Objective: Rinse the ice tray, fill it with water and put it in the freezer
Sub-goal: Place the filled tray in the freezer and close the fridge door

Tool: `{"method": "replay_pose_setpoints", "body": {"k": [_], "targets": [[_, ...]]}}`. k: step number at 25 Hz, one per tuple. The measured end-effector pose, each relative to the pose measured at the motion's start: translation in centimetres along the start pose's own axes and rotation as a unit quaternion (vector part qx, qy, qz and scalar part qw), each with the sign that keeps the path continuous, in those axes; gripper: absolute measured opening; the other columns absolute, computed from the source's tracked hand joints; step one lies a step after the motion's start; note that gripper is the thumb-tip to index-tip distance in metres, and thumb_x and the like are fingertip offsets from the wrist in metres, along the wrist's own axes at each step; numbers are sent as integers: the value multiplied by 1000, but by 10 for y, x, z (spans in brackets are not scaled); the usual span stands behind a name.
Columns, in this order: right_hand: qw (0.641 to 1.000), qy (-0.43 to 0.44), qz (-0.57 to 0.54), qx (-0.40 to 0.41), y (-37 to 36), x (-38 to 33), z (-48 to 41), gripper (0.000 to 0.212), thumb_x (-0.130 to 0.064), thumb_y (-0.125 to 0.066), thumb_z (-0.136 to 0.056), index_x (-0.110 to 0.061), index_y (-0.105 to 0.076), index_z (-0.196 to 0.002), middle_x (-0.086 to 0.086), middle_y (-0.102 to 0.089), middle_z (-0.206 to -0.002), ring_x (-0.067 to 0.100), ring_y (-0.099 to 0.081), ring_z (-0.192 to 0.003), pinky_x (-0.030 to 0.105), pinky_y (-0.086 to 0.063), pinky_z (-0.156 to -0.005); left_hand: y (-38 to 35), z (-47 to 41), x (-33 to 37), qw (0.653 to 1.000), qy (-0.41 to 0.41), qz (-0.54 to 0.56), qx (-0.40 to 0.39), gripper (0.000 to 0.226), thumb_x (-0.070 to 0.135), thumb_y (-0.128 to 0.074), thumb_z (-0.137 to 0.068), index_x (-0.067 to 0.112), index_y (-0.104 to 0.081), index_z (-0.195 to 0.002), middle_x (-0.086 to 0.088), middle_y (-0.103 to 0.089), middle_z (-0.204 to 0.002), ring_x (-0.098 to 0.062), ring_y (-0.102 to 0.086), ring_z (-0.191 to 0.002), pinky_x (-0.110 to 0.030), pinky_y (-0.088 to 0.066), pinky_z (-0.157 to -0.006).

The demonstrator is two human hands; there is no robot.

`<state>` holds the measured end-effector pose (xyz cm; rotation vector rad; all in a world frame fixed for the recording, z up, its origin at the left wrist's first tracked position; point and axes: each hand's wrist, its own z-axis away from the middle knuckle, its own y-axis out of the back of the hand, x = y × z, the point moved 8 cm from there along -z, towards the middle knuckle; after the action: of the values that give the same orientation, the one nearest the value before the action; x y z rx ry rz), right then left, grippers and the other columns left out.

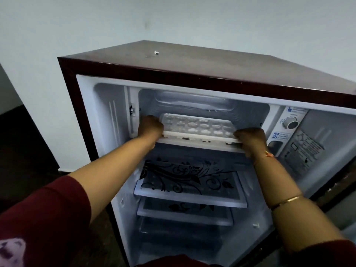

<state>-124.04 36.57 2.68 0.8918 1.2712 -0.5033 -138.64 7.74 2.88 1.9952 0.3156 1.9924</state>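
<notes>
A white ice tray (196, 126) lies level in the mouth of the freezer compartment (204, 102) at the top of an open maroon fridge (173, 66). My left hand (151, 126) grips the tray's left end with curled fingers. My right hand (250, 140) grips its right front corner. The tray's cells look pale and glossy; whether water is in them I cannot tell. The tray's near edge sits over the compartment's front lip.
Below the freezer are glass shelves with a black floral print (190, 182). A thermostat knob (291, 123) and label panel sit right of the compartment. A small white object (156, 52) lies on the fridge top. White wall behind, dark floor at left.
</notes>
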Motion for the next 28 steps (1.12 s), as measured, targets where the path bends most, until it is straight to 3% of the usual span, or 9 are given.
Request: {"method": "replay_pose_setpoints", "body": {"k": [2,4,8,10,13,18,22,25,28], "targets": [[999,24,43,-1,0,-7,0,18,-8,-69,-72,1,-64,-87,23,-66,-97,40,-64,-96,53,-54,-86,-2,-5,8,995,-16,-98,-16,35,4,-35,-94,10,-37,-60,-6,-41,-65,-21,-46,-61,-26,-37,-49],[997,42,64,-6,-2,-16,-1,22,-11,-69,-77,0,-64,-95,25,-65,-109,39,-62,-105,50,-51,-91,-5,-8,17,987,-41,-156,-27,33,4,-35,-95,7,-41,-63,-9,-48,-73,-28,-51,-74,-26,-34,-53],[994,18,106,-14,-9,-17,-8,22,-18,-66,-83,-17,-51,-66,22,-62,-120,37,-58,-113,43,-48,-97,-13,-22,22,966,-77,-244,-42,25,1,-37,-93,-8,-58,-104,-25,-59,-114,-37,-56,-105,-29,-37,-71],[995,49,82,6,-10,-20,-11,14,-14,-68,-81,-4,-63,-90,25,-61,-120,40,-57,-114,44,-46,-99,-16,-27,23,961,-94,-257,-38,27,2,-37,-94,-7,-58,-109,-25,-59,-117,-37,-56,-107,-29,-37,-72],[994,70,81,22,-13,-24,-13,37,-11,-66,-84,12,-58,-112,28,-60,-119,40,-54,-115,38,-42,-99,-20,-36,24,962,-113,-246,-31,30,2,-36,-95,-4,-56,-117,-24,-58,-122,-37,-54,-112,-28,-35,-75],[997,49,57,-23,-28,-23,-18,16,-10,-58,-87,0,-60,-76,24,-69,-93,39,-67,-91,48,-53,-89,-22,-43,23,966,-115,-228,-38,30,0,-36,-94,-4,-57,-115,-25,-57,-121,-38,-53,-111,-31,-37,-78],[994,50,85,-41,-32,-21,-21,30,-10,-53,-87,-11,-51,-57,22,-69,-77,36,-69,-70,53,-55,-81,-23,-49,25,964,-120,-238,-27,31,2,-37,-95,-1,-57,-117,-24,-56,-124,-38,-52,-115,-37,-42,-92],[995,47,85,-40,-31,-20,-23,29,-10,-53,-89,-11,-52,-60,19,-65,-75,34,-67,-65,48,-57,-78,-23,-52,24,959,-116,-257,-20,31,5,-37,-95,2,-57,-117,-23,-57,-124,-38,-52,-115,-38,-43,-92],[990,51,124,-43,-31,-21,-29,32,-11,-51,-91,-12,-50,-59,10,-62,-61,11,-63,-43,22,-54,-57,-24,-54,23,958,-112,-264,-19,31,7,-38,-94,4,-58,-118,-22,-57,-124,-38,-53,-115,-37,-44,-91]]}}
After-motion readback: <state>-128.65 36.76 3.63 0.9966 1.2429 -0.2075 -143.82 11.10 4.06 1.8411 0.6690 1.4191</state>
